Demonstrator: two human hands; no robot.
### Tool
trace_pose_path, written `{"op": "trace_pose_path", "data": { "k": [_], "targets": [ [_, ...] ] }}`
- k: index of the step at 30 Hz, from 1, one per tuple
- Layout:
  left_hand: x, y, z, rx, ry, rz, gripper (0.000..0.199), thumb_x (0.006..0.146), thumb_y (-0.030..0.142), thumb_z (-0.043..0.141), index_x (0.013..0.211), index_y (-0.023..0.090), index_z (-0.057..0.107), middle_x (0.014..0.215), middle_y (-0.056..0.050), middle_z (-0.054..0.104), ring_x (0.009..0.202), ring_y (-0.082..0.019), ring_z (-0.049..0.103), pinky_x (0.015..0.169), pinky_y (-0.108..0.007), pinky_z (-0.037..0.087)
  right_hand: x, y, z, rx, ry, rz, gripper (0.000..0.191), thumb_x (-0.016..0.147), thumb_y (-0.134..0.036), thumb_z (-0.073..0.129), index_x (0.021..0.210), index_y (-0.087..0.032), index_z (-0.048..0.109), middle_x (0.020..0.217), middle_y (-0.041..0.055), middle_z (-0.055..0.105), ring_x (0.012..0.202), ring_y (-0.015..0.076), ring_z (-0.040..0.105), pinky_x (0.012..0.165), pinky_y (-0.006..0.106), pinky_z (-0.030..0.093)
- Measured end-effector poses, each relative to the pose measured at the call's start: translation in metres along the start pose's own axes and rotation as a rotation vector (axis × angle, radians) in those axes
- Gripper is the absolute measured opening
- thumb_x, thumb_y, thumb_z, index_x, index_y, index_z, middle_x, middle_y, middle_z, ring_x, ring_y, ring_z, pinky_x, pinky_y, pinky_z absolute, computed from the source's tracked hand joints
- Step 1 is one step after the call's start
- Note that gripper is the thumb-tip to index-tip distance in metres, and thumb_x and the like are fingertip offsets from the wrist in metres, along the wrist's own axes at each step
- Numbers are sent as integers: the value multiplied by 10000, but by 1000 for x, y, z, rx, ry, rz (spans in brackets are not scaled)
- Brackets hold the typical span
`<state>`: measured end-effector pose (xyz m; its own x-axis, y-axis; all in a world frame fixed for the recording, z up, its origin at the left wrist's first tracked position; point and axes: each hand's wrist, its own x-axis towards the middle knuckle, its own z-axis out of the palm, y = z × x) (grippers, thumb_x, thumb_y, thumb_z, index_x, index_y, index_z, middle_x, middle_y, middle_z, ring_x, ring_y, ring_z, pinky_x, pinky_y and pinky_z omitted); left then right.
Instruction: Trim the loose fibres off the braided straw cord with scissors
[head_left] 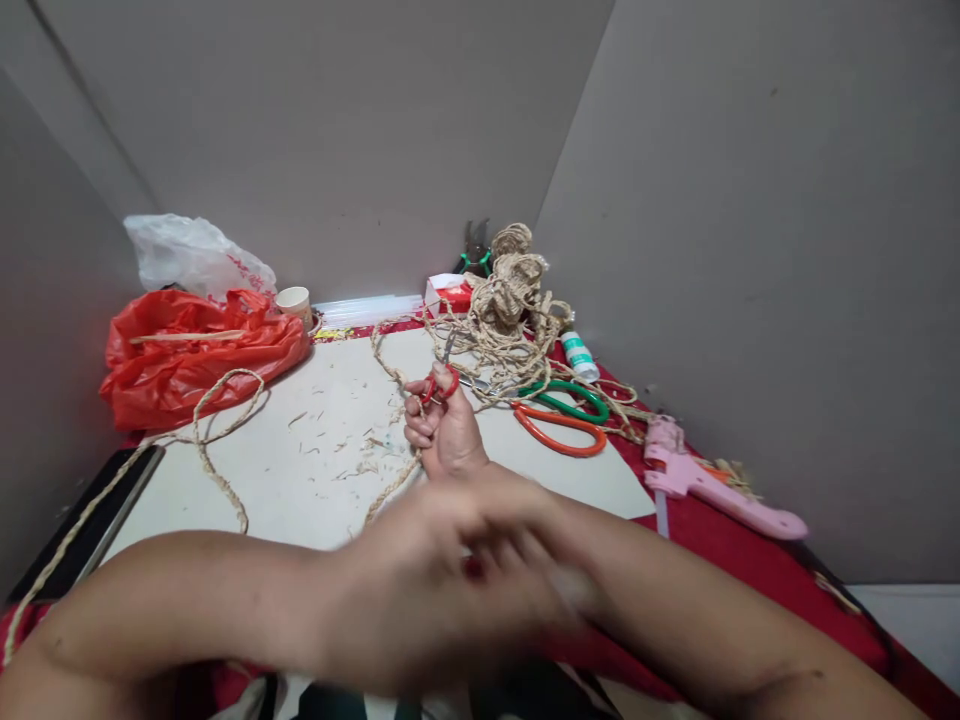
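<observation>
My right hand (452,438) is closed around small red-handled scissors (452,381), its wrist over the white board (330,430). The scissors' blades point away from me. A braided straw rope (391,485) runs close beside that hand, and part of it is hidden behind my arm. My left hand (450,580) is nearer to me, crossing in front of my right forearm. Motion smears its fingers, so whether they hold anything does not show. Another loop of braided rope (206,455) lies to the left and trails off the board.
Large scissors with green and orange handles (559,430) lie right of my right hand. Behind are tangled straw cord (506,310) and pliers (476,250). A pink glue gun (720,490) rests on red cloth. A red plastic bag (202,360) and paper cup (294,303) are left.
</observation>
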<state>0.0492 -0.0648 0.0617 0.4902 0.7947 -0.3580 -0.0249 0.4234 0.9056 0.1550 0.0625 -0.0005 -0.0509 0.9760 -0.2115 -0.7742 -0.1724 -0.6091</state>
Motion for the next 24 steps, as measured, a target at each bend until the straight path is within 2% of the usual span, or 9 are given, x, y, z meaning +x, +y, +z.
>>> {"op": "trace_pose_path", "data": {
  "k": [1,3,5,7,10,12,15,19,24],
  "targets": [
    [16,18,-8,92,-61,77,196,751,331,703,858,171,666,700,-14,637,641,-154,580,610,-275,461,0,-6,2,27,-7,-17,416,746,-575,606,705,-162,575,498,-62,466,347,22,248,327,156,160],
    [46,44,-25,139,137,404,130,775,279,664,816,160,629,663,17,594,610,-103,534,606,-227,436,-2,-18,6,75,0,-78,427,771,-584,574,692,-164,566,505,-55,472,353,23,250,332,155,161],
    [68,50,-41,147,292,484,122,759,228,662,828,152,597,685,26,583,626,-86,527,628,-204,429,-4,-28,10,81,-3,-136,439,791,-592,545,694,-164,563,510,-52,471,356,24,255,336,150,158],
    [82,42,-49,122,287,382,144,757,228,654,837,148,565,672,29,575,603,-82,528,601,-197,418,-6,-33,13,73,-21,-173,440,797,-593,538,702,-165,560,517,-50,469,359,26,266,338,148,166],
    [91,23,-50,45,92,171,187,778,291,639,800,146,522,611,25,566,528,-83,526,562,-212,422,-9,-34,14,78,-33,-178,439,788,-597,549,703,-166,551,524,-53,461,362,25,265,334,147,180],
    [93,16,-48,12,-4,102,225,785,325,637,770,151,496,600,17,578,484,-79,518,535,-220,429,-12,-34,15,82,-34,-159,450,785,-607,547,699,-166,546,524,-55,453,363,23,255,330,145,177],
    [90,13,-47,13,-44,100,246,794,343,637,751,157,481,588,21,580,417,-58,454,458,-197,388,-16,-39,18,92,-40,-116,458,797,-608,529,676,-167,538,495,-65,412,356,23,213,322,141,145],
    [84,10,-46,42,-85,162,251,832,372,609,764,165,485,501,71,488,363,-29,293,371,-160,216,-18,-48,21,106,-41,-33,484,784,-621,533,619,-167,514,444,-83,339,351,26,147,311,147,109],
    [83,6,-41,44,35,127,219,848,322,579,734,155,497,469,77,443,376,-22,265,378,-159,173,-13,-44,15,114,-6,-28,462,757,-605,577,624,-168,510,447,-86,352,343,24,179,312,143,129]
  ]
}}
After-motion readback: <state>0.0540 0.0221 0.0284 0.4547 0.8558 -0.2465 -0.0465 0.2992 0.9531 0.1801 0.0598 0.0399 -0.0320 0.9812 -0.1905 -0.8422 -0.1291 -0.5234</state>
